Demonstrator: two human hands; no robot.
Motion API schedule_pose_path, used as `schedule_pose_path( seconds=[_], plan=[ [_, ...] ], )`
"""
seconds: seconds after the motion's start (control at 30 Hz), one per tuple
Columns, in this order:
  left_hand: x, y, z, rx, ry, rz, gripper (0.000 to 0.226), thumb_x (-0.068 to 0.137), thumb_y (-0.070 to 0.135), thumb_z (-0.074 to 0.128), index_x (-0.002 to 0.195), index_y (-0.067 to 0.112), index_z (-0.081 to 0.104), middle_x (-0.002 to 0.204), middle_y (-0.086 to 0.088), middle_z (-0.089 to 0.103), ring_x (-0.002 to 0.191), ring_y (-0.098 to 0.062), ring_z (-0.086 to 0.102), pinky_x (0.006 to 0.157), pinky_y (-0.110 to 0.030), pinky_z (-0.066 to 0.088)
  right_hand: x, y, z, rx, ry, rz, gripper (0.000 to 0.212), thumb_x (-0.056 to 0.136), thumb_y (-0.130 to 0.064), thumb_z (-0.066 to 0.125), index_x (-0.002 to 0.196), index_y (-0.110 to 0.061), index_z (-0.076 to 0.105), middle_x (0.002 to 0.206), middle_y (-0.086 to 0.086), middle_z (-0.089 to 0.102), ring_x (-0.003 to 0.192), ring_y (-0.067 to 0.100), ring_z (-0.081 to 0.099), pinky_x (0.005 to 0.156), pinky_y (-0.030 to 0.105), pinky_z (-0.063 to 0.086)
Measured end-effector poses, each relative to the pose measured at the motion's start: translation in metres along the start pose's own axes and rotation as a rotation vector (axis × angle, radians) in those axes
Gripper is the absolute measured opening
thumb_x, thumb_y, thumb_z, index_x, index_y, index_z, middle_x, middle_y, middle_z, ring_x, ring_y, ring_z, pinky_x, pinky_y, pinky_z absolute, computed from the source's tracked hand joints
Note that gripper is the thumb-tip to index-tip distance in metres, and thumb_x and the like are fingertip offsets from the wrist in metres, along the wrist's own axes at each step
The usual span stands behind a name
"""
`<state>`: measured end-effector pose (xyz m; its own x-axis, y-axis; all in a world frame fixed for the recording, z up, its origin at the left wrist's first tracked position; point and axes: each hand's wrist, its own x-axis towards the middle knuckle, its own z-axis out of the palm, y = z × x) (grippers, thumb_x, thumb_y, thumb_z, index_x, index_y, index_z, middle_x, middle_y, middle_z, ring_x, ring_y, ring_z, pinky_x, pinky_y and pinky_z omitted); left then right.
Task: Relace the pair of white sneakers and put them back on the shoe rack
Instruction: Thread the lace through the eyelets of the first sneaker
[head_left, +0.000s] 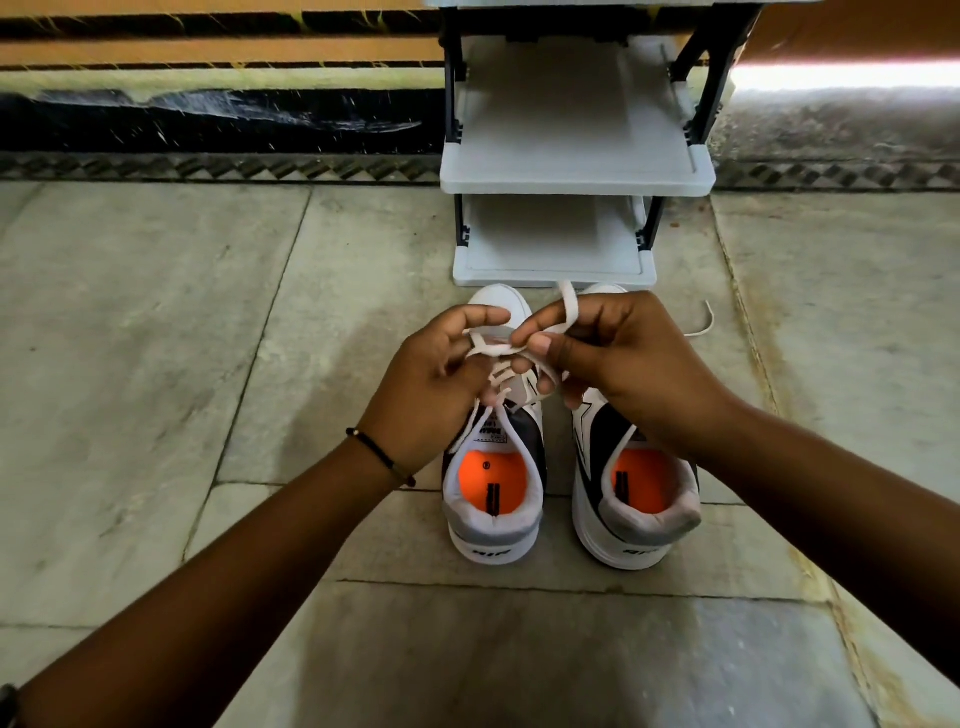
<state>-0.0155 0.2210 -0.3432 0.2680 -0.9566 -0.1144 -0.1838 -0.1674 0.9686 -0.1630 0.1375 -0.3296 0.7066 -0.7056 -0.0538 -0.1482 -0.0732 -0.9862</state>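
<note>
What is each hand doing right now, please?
Left hand: closed, pinching the shoelace.
Right hand: closed, pinching the same shoelace.

Two bare forearms w/o sleeves, thin dark bead bracelet (382, 456) on left wrist, short nails

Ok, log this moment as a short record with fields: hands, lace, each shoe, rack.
left hand: fingers closed on the lace over the left sneaker
right hand: fingers pinching the same lace
lace: white, pulled across between both hands, one end trailing upward
left sneaker: on the floor, being laced, heel toward the camera
right sneaker: beside it on the floor, a loose lace end lying past its toe
shoe rack: just beyond the toes, no shoes on the visible shelves
</note>
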Motion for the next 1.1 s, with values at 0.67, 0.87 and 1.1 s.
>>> schedule_pose_path(
  seconds=[0.67,0.87,1.1],
  plan=[
    [-0.015,-0.065,-0.085,0.682,0.46,-0.251,0.013,0.082,0.014,0.062,0.092,0.011,0.071,0.087,-0.013,0.074,0.081,-0.02,0.064,0.079,-0.025,0.046,0.001,-0.026,-0.062,-1.137,0.116,0.377,0.018,0.08,-0.022,0.058,0.068,-0.009,0.062,0.07,0.013,0.061,0.065,0.029,0.056,0.057,0.031,0.045],
    [-0.015,-0.059,-0.055,0.871,-0.007,-0.331,0.034,0.085,0.035,0.058,0.115,0.019,0.061,0.12,-0.007,0.064,0.108,-0.022,0.058,0.088,-0.025,0.04,0.014,-0.041,-0.033,-1.517,-0.219,0.133,0.033,0.082,-0.039,0.062,0.1,-0.012,0.061,0.094,0.009,0.065,0.08,0.026,0.059,0.067,0.031,0.048],
    [-0.004,-0.043,-0.013,0.788,-0.064,0.049,0.023,0.089,0.015,0.052,0.107,0.007,0.064,0.108,-0.017,0.065,0.099,-0.031,0.058,0.082,-0.033,0.042,0.024,0.004,0.009,-1.051,-0.473,0.079,0.029,0.087,-0.028,0.058,0.112,-0.015,0.063,0.111,0.009,0.066,0.103,0.024,0.059,0.086,0.034,0.047]
  ],
)
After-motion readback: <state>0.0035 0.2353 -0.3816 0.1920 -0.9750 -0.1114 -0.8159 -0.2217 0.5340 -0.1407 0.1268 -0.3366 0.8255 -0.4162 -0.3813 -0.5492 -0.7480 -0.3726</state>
